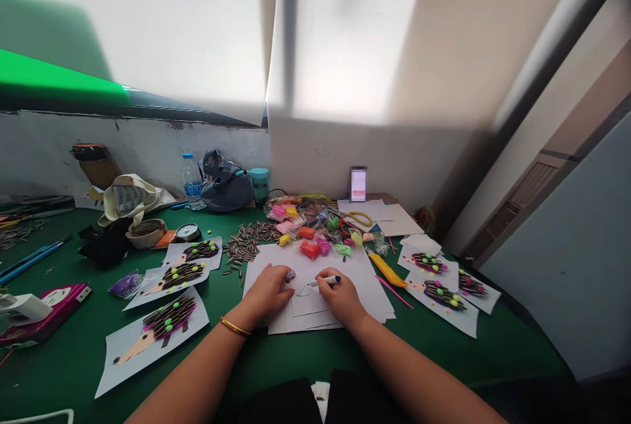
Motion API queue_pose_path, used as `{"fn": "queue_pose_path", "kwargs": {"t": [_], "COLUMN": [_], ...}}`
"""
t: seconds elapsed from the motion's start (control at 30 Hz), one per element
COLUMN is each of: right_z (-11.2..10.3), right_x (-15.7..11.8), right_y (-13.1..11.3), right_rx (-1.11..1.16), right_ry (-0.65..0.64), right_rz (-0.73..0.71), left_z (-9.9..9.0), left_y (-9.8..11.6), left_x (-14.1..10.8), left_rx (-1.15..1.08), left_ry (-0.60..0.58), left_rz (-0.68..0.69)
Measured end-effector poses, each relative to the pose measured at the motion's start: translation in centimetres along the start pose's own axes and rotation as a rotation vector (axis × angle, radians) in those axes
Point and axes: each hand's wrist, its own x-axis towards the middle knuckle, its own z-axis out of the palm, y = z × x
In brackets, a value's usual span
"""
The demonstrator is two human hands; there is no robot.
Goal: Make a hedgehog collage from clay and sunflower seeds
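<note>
My right hand (340, 296) grips a white marker (331, 280) with a dark blue end, its tip at a small sheet of white paper (310, 306). Thin dark curved lines show on that sheet beside the tip. At the sheet's left side rests my left hand (269, 292), thumb and fingers closed on a small grey-blue object (290, 275) whose kind I cannot make out. More white sheets (280, 324) lie underneath. Just beyond are sunflower seeds (251, 240) in a heap and bags of coloured clay (309, 250).
Hedgehog pictures made with seeds lie left (170, 319) and right (446, 299). A yellow cutter (388, 270) and a pink tool (394, 292) lie right of the paper. A phone (359, 184) stands against the wall; a water bottle (192, 181) and scissors (359, 217) are at the back.
</note>
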Motion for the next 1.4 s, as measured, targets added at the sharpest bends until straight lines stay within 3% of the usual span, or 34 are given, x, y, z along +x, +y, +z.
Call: {"fn": "queue_pose_path", "kwargs": {"t": [0.47,1.4], "right_z": [0.22,-0.01], "right_x": [0.04,0.2], "right_y": [0.13,-0.03], "right_rx": [0.007,-0.003], "right_ry": [-0.065,-0.004], "right_rz": [0.004,0.04], "left_z": [-0.01,0.23], "left_y": [-0.1,-0.38], "left_x": [0.0,0.08], "left_rx": [0.01,-0.001], "left_ry": [-0.009,0.002], "left_rz": [0.003,0.013]}}
